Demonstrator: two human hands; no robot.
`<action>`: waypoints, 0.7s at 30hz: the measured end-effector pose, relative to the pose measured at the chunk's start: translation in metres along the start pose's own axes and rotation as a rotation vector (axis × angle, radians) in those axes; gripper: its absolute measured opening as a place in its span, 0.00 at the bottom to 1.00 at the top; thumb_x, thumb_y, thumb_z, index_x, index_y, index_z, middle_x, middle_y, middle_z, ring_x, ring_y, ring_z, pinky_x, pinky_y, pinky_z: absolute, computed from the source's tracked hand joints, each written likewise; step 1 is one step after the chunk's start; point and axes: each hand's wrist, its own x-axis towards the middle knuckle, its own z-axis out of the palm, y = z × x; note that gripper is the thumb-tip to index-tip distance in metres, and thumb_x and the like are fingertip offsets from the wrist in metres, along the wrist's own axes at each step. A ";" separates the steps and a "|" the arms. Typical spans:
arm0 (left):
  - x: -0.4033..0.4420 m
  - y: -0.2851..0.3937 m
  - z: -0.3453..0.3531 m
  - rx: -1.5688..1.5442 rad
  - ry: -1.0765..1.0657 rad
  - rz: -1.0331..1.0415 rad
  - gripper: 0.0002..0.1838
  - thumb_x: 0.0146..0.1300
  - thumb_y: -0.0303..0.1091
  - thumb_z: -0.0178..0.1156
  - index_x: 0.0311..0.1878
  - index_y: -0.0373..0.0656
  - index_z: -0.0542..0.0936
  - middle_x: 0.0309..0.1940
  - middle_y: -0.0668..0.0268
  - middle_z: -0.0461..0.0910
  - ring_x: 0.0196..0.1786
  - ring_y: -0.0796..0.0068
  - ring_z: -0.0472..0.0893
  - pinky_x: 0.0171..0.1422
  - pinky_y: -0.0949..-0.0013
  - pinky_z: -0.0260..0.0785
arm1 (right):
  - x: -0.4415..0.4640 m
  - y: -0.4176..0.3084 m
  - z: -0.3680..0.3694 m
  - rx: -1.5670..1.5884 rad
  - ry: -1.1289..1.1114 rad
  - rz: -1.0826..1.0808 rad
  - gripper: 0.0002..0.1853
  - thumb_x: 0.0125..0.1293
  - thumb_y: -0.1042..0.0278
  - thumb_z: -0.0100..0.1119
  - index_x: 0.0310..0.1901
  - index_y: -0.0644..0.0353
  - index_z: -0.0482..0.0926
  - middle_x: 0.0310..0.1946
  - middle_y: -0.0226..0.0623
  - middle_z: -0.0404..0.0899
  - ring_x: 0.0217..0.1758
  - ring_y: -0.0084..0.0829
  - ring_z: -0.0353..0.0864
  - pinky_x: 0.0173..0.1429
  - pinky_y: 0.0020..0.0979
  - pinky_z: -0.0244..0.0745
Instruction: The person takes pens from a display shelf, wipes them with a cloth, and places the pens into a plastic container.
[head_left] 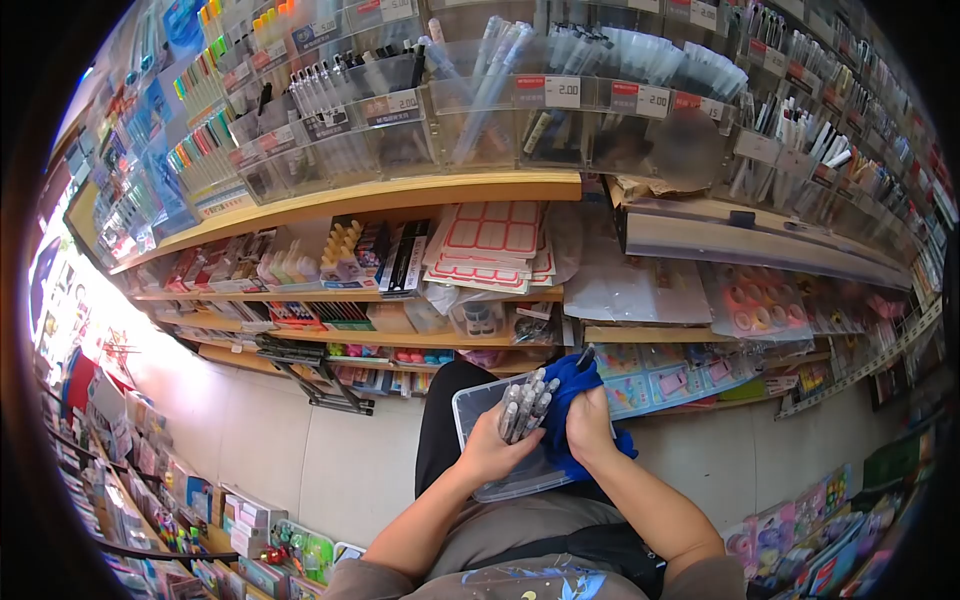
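Note:
My left hand (492,445) is closed round a bundle of several clear-barrelled pens (528,405), their ends pointing up and away from me. Close beside it, my right hand (590,425) grips a bunched blue cloth (573,385). A dark pen-like tip (587,355) pokes out at the top of the cloth; the rest of it is hidden. Beneath both hands a clear plastic box (515,487) rests on my lap, partly covered by the cloth and my hands.
Ahead, tiered clear pen racks (480,105) with price tags stand on a wooden shelf (380,200). Lower shelves hold label sheets (490,235) and boxed stationery. A black folding stand (318,375) is on the floor at left. More goods (260,530) crowd the lower left and right.

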 end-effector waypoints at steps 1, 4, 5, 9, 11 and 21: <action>-0.001 -0.002 -0.002 -0.012 -0.028 -0.057 0.11 0.51 0.26 0.64 0.37 0.37 0.73 0.25 0.69 0.75 0.27 0.83 0.73 0.32 0.77 0.66 | 0.001 0.002 -0.002 0.015 0.000 -0.020 0.08 0.68 0.71 0.42 0.42 0.61 0.72 0.36 0.30 0.75 0.41 0.21 0.74 0.47 0.23 0.69; -0.002 -0.005 -0.009 -0.123 -0.110 -0.219 0.15 0.52 0.26 0.63 0.44 0.36 0.73 0.30 0.66 0.77 0.32 0.81 0.73 0.38 0.76 0.67 | 0.004 -0.003 -0.004 0.109 -0.026 0.014 0.07 0.68 0.70 0.43 0.42 0.60 0.72 0.36 0.32 0.76 0.40 0.23 0.75 0.47 0.25 0.70; -0.001 -0.001 -0.011 -0.210 -0.138 -0.264 0.14 0.52 0.26 0.62 0.43 0.36 0.73 0.29 0.65 0.77 0.30 0.80 0.74 0.36 0.76 0.67 | 0.004 -0.007 -0.004 0.148 -0.039 0.040 0.07 0.68 0.70 0.43 0.42 0.60 0.72 0.36 0.33 0.76 0.40 0.24 0.75 0.46 0.26 0.71; -0.001 -0.002 -0.015 -0.638 -0.106 -0.306 0.14 0.53 0.24 0.61 0.43 0.36 0.72 0.26 0.61 0.77 0.23 0.78 0.74 0.26 0.77 0.65 | 0.001 -0.038 0.008 0.237 -0.234 0.133 0.10 0.60 0.81 0.50 0.44 0.60 0.71 0.36 0.34 0.76 0.36 0.27 0.78 0.41 0.27 0.76; -0.001 0.002 -0.016 -0.671 -0.117 -0.327 0.15 0.53 0.23 0.61 0.43 0.35 0.71 0.26 0.61 0.76 0.23 0.77 0.73 0.26 0.77 0.65 | 0.004 -0.035 0.007 0.185 -0.240 0.070 0.13 0.56 0.85 0.51 0.43 0.60 0.71 0.35 0.36 0.77 0.34 0.28 0.79 0.39 0.27 0.77; 0.000 0.006 -0.007 -0.242 -0.105 -0.259 0.12 0.55 0.28 0.62 0.42 0.37 0.73 0.25 0.65 0.77 0.24 0.80 0.74 0.27 0.78 0.65 | 0.012 -0.023 -0.005 0.312 0.056 0.087 0.11 0.59 0.78 0.48 0.43 0.64 0.74 0.36 0.38 0.78 0.37 0.29 0.79 0.43 0.28 0.74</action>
